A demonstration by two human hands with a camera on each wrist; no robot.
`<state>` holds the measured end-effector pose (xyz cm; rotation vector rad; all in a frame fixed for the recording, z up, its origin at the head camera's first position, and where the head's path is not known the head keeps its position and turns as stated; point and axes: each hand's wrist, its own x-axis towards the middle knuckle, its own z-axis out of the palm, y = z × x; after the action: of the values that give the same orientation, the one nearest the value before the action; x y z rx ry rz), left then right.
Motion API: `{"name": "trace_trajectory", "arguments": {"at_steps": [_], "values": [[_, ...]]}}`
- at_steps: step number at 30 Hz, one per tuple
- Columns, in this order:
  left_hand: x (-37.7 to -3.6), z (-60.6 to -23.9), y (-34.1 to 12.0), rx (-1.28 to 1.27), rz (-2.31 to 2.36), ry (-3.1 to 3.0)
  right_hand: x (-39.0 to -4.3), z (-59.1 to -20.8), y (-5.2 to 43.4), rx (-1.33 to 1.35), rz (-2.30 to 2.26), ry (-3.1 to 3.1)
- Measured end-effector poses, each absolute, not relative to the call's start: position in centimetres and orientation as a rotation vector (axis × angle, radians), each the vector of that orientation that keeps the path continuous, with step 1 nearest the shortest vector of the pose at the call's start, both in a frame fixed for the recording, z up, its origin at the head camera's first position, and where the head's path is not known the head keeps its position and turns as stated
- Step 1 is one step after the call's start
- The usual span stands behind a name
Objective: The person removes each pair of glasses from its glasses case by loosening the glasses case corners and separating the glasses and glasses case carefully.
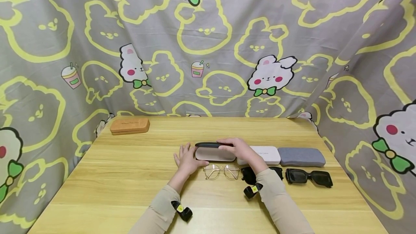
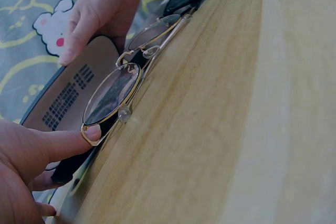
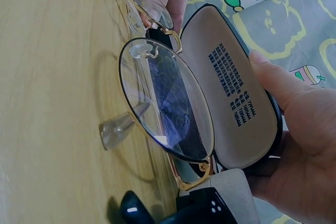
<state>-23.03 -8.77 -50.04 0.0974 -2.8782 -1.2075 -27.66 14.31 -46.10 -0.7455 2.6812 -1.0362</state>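
A dark glasses case stands with its lid raised, the beige lining with printed dark text facing me. My right hand grips the lid at its right side, thumb on the rim and fingers behind. At the case's left end, my left hand holds the lower part, its thumb along the front and other fingers spread behind. Gold-rimmed eyeglasses lie unfolded just in front of the case. The left thumb overlaps their left corner in the left wrist view. The case's bottom is mostly hidden behind the lenses.
To the right stand a white glasses case and a grey-blue glasses case. Black sunglasses, partly behind my right forearm, and a second black pair lie in front. An orange-brown case rests at the table's back left.
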Motion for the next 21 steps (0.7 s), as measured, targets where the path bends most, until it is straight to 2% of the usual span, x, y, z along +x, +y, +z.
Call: {"name": "trace_trajectory", "arguments": {"at_steps": [21], "values": [[-22.99, -50.12, -8.76, 0.08, -1.213, -2.864, -27.56, -46.19, 14.62, -0.997, -0.98, 2.715]]}}
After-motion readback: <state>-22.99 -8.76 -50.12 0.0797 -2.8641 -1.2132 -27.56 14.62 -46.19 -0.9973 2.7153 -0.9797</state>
